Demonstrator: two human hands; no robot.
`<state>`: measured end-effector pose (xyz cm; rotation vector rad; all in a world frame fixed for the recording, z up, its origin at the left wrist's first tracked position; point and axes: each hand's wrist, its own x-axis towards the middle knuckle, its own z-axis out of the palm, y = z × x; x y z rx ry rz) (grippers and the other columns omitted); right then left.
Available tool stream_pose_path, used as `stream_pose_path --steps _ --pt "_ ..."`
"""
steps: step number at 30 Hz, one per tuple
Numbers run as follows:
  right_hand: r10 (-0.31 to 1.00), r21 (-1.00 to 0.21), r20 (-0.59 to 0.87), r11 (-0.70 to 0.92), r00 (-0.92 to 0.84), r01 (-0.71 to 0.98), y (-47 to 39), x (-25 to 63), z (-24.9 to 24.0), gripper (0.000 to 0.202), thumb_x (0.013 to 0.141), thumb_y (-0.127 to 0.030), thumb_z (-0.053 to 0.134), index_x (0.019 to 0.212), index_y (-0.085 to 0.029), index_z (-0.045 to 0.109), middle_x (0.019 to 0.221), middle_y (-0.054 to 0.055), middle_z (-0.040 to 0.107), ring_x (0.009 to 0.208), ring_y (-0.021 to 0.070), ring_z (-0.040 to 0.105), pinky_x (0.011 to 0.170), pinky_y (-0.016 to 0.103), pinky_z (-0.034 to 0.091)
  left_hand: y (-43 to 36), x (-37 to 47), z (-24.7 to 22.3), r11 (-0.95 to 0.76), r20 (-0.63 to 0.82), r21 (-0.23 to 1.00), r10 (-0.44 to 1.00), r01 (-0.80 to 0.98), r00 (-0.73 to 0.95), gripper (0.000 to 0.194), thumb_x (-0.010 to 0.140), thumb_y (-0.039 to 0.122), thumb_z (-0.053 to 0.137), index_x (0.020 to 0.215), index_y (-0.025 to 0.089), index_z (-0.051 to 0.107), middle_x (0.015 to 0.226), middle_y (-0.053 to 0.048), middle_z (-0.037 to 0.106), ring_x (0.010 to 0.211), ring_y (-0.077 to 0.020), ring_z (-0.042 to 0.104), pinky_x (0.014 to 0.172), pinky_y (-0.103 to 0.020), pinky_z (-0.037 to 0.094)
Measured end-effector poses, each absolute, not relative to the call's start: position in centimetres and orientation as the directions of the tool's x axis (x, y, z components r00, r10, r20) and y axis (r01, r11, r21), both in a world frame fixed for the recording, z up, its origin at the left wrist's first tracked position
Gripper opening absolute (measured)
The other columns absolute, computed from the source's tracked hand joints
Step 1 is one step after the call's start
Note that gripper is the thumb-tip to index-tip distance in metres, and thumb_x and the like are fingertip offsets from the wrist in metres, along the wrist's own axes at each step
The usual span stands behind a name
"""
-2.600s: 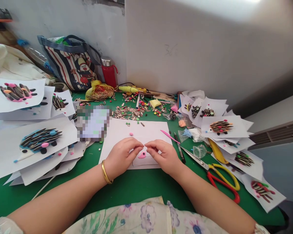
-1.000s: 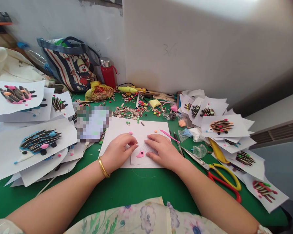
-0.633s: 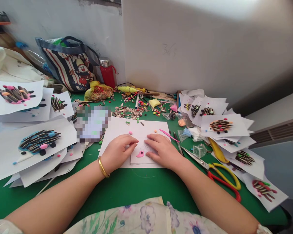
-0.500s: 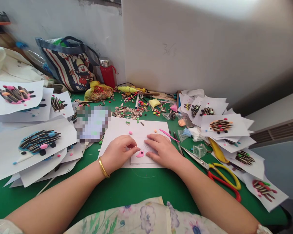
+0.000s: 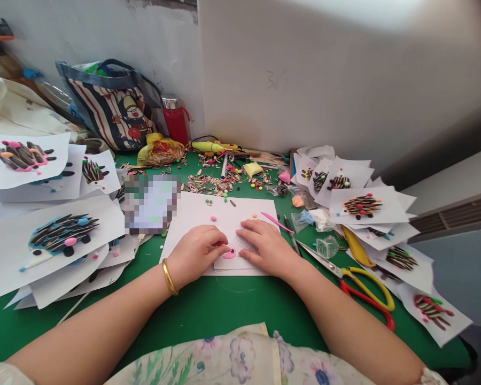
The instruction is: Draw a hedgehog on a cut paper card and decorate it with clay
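A small pink clay shape (image 5: 230, 255) with a dark dot on it lies on a small white sheet (image 5: 240, 263). My left hand (image 5: 198, 254), with a gold bracelet at the wrist, is closed in a pinch at the left side of the pink clay. What its fingertips hold, if anything, is too small to make out. Opposite it, my right hand (image 5: 266, 246) rests flat with fingers spread, touching the paper to the right of the clay. Larger white paper (image 5: 184, 214) lies underneath, bearing a pink clay ball (image 5: 214, 218) and a pink modelling tool (image 5: 278, 222).
Yellow-and-red scissors (image 5: 356, 283) lie beside my right forearm. Stacked hedgehog pictures flank me at left (image 5: 52, 240) and right (image 5: 369, 206). Sunflower seeds (image 5: 208, 184) and clay bits are scattered behind the paper. A red bottle (image 5: 175, 120) and striped bag (image 5: 108, 107) stand at the back.
My left fingertips have shifted slightly and now cover the pink clay's upper left part. My right hand stays in place on the paper.
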<state>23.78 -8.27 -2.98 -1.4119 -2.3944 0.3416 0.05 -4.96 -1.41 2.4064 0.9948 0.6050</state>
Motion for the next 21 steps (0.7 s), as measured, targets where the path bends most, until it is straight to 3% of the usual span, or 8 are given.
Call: stream_pose_path --steps 6,10,16,21 --pt "0.884 -0.373 0.149 0.465 -0.443 0.803 -8.31 23.67 -2.72 0.049 0.085 -0.035 0.071 0.132 -0.023 0.061 0.141 0.013 0.056 0.131 0.0317 0.049 0.109 0.053 0.041 -4.89 -0.17 -1.40 -0.625 0.198 0.566 0.735 0.537 0.648 0.021 0.095 0.021 0.049 0.103 0.020 0.069 0.100 -0.005 0.073 0.096 -0.0198 0.066 0.089 -0.034 0.051" --pt "0.884 -0.375 0.134 0.463 -0.448 0.803 -8.31 23.68 -2.61 0.049 0.086 -0.035 0.070 0.133 -0.023 0.061 0.142 0.013 0.055 0.132 0.0318 0.048 0.109 0.054 0.040 -4.73 -0.30 -1.22 -0.605 0.133 0.542 0.747 0.584 0.651 0.018 0.094 0.027 0.052 0.091 0.020 0.069 0.089 -0.004 0.073 0.087 -0.0206 0.067 0.083 -0.034 0.051" --pt "0.887 -0.379 0.131 0.458 -0.443 0.804 -8.29 23.69 -2.52 0.048 0.086 -0.036 0.070 0.132 -0.024 0.061 0.143 0.012 0.055 0.132 0.0317 0.048 0.110 0.054 0.039 -4.86 -0.37 -1.35 -0.629 0.096 0.521 0.714 0.577 0.693 0.014 0.089 0.018 0.055 0.093 0.020 0.069 0.089 -0.003 0.072 0.086 -0.0191 0.065 0.080 -0.030 0.050" --pt "0.884 -0.385 0.146 0.464 -0.444 0.798 -8.28 23.74 -2.74 0.048 0.086 -0.035 0.069 0.133 -0.025 0.060 0.142 0.011 0.055 0.132 0.0312 0.048 0.109 0.054 0.039 -4.99 -0.35 -1.55 -0.657 0.100 0.518 0.683 0.548 0.724 0.013 0.089 0.019 0.058 0.084 0.021 0.071 0.084 -0.003 0.070 0.081 -0.0179 0.063 0.077 -0.029 0.048"
